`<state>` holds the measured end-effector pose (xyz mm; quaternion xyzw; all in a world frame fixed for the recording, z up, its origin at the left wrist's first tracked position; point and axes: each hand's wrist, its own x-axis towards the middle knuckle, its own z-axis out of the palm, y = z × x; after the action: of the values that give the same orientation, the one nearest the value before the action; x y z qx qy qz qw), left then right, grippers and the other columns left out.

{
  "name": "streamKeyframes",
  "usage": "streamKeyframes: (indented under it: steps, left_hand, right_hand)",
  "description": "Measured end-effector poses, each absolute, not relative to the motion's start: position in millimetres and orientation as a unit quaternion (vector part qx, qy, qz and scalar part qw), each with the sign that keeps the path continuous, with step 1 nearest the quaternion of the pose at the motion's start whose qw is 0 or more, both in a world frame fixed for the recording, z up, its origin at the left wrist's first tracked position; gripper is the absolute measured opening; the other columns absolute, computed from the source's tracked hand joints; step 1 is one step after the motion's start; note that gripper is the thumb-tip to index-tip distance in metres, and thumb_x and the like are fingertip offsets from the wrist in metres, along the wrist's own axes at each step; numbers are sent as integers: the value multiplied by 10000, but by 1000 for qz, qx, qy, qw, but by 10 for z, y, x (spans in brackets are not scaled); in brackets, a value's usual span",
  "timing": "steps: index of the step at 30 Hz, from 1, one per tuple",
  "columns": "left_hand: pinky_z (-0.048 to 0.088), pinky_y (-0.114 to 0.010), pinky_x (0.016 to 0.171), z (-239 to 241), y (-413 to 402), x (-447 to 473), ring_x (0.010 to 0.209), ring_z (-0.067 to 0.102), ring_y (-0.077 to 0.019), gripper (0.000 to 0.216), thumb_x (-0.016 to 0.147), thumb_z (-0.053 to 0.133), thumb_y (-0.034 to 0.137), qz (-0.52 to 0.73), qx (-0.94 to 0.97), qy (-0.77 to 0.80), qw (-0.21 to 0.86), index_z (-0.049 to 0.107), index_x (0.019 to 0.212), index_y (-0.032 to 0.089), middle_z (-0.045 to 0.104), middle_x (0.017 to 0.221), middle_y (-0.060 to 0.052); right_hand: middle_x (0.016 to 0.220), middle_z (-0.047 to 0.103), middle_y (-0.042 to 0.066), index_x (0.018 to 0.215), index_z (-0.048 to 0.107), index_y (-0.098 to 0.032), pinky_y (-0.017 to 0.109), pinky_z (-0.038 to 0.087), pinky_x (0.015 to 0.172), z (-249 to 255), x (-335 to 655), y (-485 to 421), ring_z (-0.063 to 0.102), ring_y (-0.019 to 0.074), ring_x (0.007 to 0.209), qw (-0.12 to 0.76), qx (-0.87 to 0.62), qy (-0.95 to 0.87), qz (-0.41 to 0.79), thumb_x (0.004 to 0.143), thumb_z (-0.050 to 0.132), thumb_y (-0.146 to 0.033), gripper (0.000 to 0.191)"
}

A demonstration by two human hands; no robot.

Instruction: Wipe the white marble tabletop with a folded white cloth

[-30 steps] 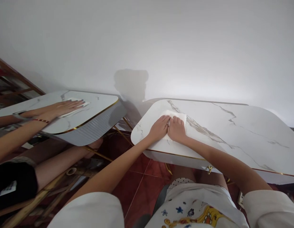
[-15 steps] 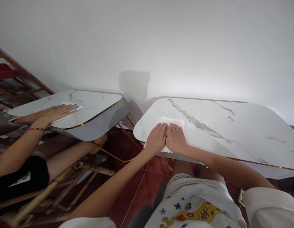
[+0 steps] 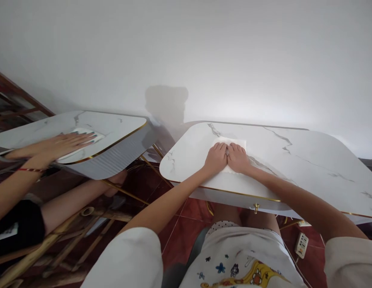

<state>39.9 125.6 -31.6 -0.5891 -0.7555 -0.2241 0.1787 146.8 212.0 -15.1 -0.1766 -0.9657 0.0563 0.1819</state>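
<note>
Side by side, my left hand [image 3: 216, 158] and my right hand [image 3: 237, 157] press a white cloth [image 3: 228, 140] down on a white marble-patterned tabletop [image 3: 318, 176]. The fingers of both hands are together and bent over the cloth, the index fingers touching or nearly so. Most of the cloth lies hidden under my hands; its far edge and a bit between the wrists show. A small gold drawer knob [image 3: 256, 208] sits on the table's front below my right forearm.
To the left, another person's hands [image 3: 68, 144] lie flat on a white cloth [image 3: 95, 138] on a second marble-patterned table [image 3: 119, 128]. A bamboo chair [image 3: 92, 228] stands below it. A power strip [image 3: 301, 245] lies on the red tiled floor. A white wall [image 3: 234, 60] rises behind.
My two hands and the cloth have slid away from me across the tabletop, toward the grey vein. The camera view has shifted slightly, and the drawer knob now shows.
</note>
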Motion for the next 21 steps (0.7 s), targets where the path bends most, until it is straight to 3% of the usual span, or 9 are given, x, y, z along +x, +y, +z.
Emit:
streamKeyframes:
  steps: [8, 21]
  left_hand:
    - [429, -423, 988, -233, 1872, -106, 1066, 530, -270, 270, 808, 388, 103, -240, -576, -766, 154, 557, 1009, 164, 612, 1055, -132]
    - [420, -404, 957, -263, 2616, -754, 1108, 509, -269, 296, 842, 371, 108, -224, -525, -804, 167, 550, 1072, 163, 614, 1121, -127]
  right_hand:
    - [1309, 516, 159, 1222, 513, -134, 431, 351, 999, -118, 913, 2771, 450, 293, 1174, 168, -165, -969, 76, 917, 335, -191, 358]
    - [1339, 509, 162, 1266, 500, -123, 461, 358, 1015, -184, 160, 3560, 450, 311, 1197, 192, -149, -967, 77, 893, 354, -195, 407]
